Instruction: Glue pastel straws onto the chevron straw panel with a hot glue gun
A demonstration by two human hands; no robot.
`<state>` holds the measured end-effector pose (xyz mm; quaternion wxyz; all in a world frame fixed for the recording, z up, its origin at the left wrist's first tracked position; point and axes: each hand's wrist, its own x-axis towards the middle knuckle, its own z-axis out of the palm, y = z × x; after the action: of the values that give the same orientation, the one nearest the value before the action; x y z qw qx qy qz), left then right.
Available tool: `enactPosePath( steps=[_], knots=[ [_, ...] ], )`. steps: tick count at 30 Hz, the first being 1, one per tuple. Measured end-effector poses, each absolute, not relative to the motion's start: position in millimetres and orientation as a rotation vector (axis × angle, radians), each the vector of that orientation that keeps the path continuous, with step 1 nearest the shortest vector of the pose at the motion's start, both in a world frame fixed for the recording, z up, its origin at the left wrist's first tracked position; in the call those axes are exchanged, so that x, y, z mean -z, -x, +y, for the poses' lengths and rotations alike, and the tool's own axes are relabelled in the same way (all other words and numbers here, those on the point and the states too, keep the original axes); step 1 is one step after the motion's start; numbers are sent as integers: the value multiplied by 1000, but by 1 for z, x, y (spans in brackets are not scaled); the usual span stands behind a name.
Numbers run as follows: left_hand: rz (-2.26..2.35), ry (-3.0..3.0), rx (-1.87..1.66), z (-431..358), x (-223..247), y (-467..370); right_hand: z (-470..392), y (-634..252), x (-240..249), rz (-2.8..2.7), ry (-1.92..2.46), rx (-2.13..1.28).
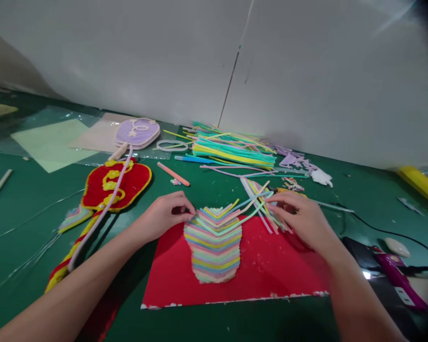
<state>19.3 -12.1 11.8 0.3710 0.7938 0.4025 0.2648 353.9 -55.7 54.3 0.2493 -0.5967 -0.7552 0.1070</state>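
In front of me a shield-shaped piece of pastel stripes, built from V-shaped rows of fuzzy pipe cleaners, lies on a red sheet. Loose stem ends stick out from its upper right side. My left hand pinches at the piece's upper left edge, where a mint green pipe cleaner starts. This strand bends across the top rows and rises toward my right hand, whose thumb and fingers are closed on its far end. Several cut pastel stems lie under and beside the right fingertips.
Behind, a bundle of coloured pipe cleaners lies near the wall. A red fan and a lilac fan are at left. An orange stick lies nearby. On the right sit a purple device and a black cable.
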Motion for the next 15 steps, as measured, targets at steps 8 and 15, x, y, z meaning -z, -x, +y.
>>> enactPosePath(
  steps=[8,15],
  knots=[
    [1081,-2038,-680,-10,-6,-19,-45,-335,-24,-2155,1414,-661],
    [1125,-2027,-661,-15,-6,-19,-49,-332,-16,-2193,1350,-701]
  ],
)
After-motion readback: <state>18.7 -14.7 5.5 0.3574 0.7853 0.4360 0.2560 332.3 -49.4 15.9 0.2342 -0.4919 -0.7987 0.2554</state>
